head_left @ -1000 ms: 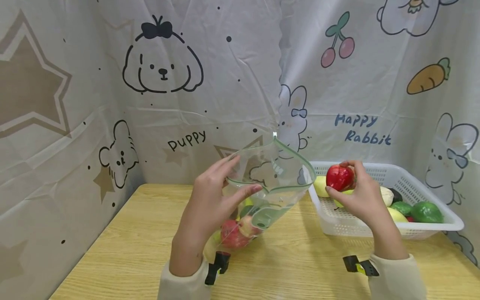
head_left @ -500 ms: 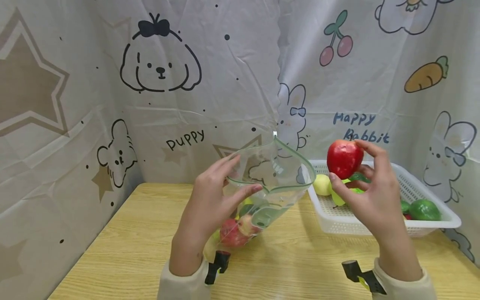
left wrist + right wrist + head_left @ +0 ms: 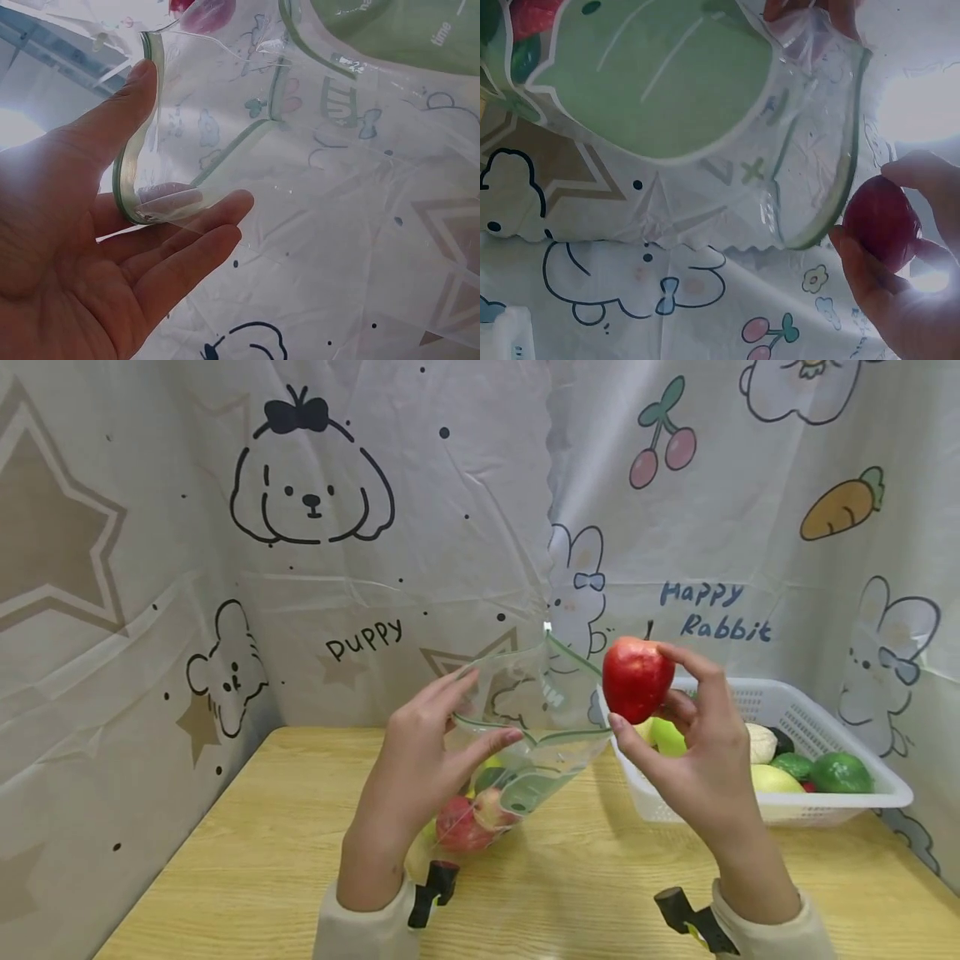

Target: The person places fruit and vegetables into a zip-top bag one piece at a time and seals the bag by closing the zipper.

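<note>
My left hand [image 3: 423,752] holds the mouth of a clear zip bag [image 3: 570,750] with a green seal strip, thumb and fingers spread at its rim. The mouth gapes toward the upper right, and a green print marks its side. In the bag's lower part lie a red fruit [image 3: 461,827], a paler reddish one [image 3: 492,808] and something yellow. My right hand [image 3: 701,756] pinches a glossy red apple [image 3: 637,679] with a dark stem between thumb and fingers. In the right wrist view the apple [image 3: 883,223] is right by the bag's rim.
A white perforated plastic basket [image 3: 675,810] stands at the right of the wooden table [image 3: 600,893]. It holds yellow and green fruits, a dark green one [image 3: 842,772] and a whitish one [image 3: 761,743]. A printed cloth [image 3: 465,485] hangs behind and at the sides.
My right hand has lifted the red apple up from over the basket and brought it left to the bag's mouth. The left hand and the bag have stayed almost still.
</note>
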Available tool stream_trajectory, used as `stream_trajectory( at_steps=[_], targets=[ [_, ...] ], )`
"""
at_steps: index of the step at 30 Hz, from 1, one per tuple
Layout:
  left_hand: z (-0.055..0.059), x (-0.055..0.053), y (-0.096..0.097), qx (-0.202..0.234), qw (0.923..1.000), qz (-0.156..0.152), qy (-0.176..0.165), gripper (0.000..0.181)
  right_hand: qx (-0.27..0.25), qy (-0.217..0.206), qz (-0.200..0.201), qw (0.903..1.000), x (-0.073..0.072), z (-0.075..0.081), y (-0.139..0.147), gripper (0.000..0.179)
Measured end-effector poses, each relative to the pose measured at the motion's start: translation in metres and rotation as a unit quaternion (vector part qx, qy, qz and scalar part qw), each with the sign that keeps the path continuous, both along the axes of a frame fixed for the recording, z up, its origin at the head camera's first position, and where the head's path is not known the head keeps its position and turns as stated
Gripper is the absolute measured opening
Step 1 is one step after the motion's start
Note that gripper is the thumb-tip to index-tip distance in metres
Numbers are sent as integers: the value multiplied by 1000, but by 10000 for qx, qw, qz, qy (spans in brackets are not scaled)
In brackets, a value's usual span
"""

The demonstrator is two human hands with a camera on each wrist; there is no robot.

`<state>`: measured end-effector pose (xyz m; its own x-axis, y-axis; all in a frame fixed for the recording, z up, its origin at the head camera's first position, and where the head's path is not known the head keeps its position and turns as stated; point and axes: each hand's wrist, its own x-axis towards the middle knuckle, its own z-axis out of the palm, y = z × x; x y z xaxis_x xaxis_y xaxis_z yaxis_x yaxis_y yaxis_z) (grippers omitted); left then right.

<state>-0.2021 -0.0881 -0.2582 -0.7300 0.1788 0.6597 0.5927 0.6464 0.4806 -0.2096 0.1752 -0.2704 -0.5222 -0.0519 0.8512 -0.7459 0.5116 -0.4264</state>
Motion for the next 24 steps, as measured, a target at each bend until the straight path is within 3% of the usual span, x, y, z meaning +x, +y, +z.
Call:
stream_trajectory(
  at_steps=[8,24],
  targets=[
    [0,-1,-1,43,10000,-44,-22,71,144,247,-31,9996,-7,-5,-10,86],
    [-1,-2,0,9,10000,-39,59,71,200,-170,90,9996,-4,-3,-10,85]
  ],
)
